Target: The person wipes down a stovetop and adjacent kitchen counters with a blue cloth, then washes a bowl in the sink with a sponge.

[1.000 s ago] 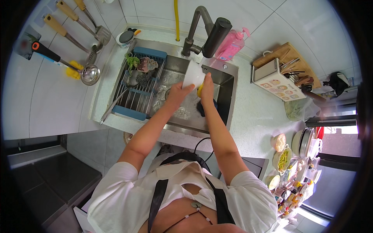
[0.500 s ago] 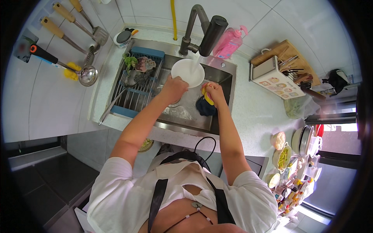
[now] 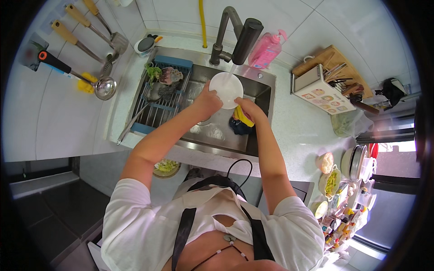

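Under the faucet [image 3: 247,43], a white bowl [image 3: 227,89] sits in the water stream above the sink basin [image 3: 212,131]. My left hand [image 3: 209,100] grips the bowl by its left rim, fingers closed. At its lower right, my right hand [image 3: 249,110] is closed round a yellow cloth or sponge [image 3: 243,117] and is close to or touching the rim. A dark, bunched-up cloth [image 3: 240,128] hangs just below the yellow piece; I cannot tell whether the two are joined.
Left in the sink stands a blue-edged drying rack [image 3: 172,62] with greens and a scrubber. Behind is a pink pump bottle [image 3: 266,49]. A utensil holder [image 3: 323,90] stands on the right counter; a ladle [image 3: 105,88] hangs on the left wall.
The bowl has shifted right and tilted more toward me, along with my left hand. My right hand has moved up to the bowl's rim with the yellow piece.
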`<state>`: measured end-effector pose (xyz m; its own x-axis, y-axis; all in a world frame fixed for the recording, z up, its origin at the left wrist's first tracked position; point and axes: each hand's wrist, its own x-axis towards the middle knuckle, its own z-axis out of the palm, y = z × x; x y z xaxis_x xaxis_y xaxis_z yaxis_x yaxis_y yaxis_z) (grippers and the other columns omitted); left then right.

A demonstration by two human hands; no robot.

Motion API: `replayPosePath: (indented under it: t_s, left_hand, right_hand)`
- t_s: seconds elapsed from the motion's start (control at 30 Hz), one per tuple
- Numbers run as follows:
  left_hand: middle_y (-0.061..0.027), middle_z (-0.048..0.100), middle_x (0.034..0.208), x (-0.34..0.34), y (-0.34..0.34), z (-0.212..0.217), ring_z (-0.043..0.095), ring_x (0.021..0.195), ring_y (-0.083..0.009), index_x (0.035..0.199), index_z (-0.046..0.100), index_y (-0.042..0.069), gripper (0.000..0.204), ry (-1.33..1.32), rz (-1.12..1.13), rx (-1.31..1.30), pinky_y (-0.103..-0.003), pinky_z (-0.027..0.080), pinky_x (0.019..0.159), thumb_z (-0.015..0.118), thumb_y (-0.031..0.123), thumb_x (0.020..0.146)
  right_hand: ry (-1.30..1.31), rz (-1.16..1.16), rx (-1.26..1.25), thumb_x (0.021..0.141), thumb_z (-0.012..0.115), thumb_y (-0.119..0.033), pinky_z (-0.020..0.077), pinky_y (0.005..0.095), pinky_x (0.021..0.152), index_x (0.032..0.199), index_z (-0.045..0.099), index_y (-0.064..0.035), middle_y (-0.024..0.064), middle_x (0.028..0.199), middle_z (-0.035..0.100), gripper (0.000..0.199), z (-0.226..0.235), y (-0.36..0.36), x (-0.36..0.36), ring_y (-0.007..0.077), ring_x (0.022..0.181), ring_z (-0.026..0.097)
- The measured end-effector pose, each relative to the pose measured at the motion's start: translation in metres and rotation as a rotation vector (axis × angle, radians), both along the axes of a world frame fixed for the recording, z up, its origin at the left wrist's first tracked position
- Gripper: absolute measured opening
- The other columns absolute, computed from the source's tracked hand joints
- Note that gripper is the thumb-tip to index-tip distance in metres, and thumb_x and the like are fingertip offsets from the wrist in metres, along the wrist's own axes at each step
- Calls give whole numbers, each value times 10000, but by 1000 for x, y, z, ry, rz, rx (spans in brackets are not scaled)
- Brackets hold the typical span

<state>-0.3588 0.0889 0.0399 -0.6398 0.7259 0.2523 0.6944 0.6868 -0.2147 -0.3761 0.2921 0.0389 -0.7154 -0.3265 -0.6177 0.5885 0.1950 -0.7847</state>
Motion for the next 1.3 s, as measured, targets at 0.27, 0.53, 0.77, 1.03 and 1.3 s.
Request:
replayPosePath:
  t_s: [0.27, 0.53, 0.77, 1.03, 1.3]
  left_hand:
    - [2, 577, 651, -5, 1, -1, 575, 774, -182, 645, 629, 130, 50, 76, -67, 115, -553, 354, 942, 607, 167, 620]
    - [-29, 620, 889, -3, 4, -35, 567, 889, -145, 979, 623, 50, 204, -726, 356, 1718, -275, 441, 788, 625, 180, 822]
    - [-59, 612, 924, -26, 44, -38, 572, 798, -134, 1066, 576, 16, 303, -1046, 748, 2048, -273, 453, 667, 637, 173, 815]
    - [-92, 599, 950, -19, 67, -57, 598, 813, -182, 1085, 540, -12, 285, -1483, 543, 2576, -316, 492, 679, 582, 104, 828]
    - [-118, 614, 942, -39, 25, -46, 620, 789, -247, 1085, 556, -13, 274, -1075, 547, 1912, -379, 499, 730, 594, 83, 831]
  right_hand:
    - [-52, -73, -9, 784, 505, -240, 483, 321, 518, 974, 553, 38, 147, 744, 625, 341, -11, -3, -4, 230, 580, 599]
    - [749, -107, 843, 766, 444, -196, 475, 467, 704, 1039, 522, -2, 272, 774, 605, 344, 3, -2, 2, 409, 734, 606]
    - [771, -75, 950, 808, 436, -224, 455, 519, 693, 1154, 448, -63, 265, 787, 605, 382, 27, -29, 15, 435, 746, 591]
    - [766, -125, 865, 806, 471, -240, 451, 507, 715, 1153, 474, -88, 260, 815, 607, 378, 11, -25, 15, 429, 773, 585]
    - [816, 148, 863, 801, 516, -273, 470, 460, 734, 1126, 514, -99, 209, 853, 628, 369, 32, -8, -4, 385, 820, 601]
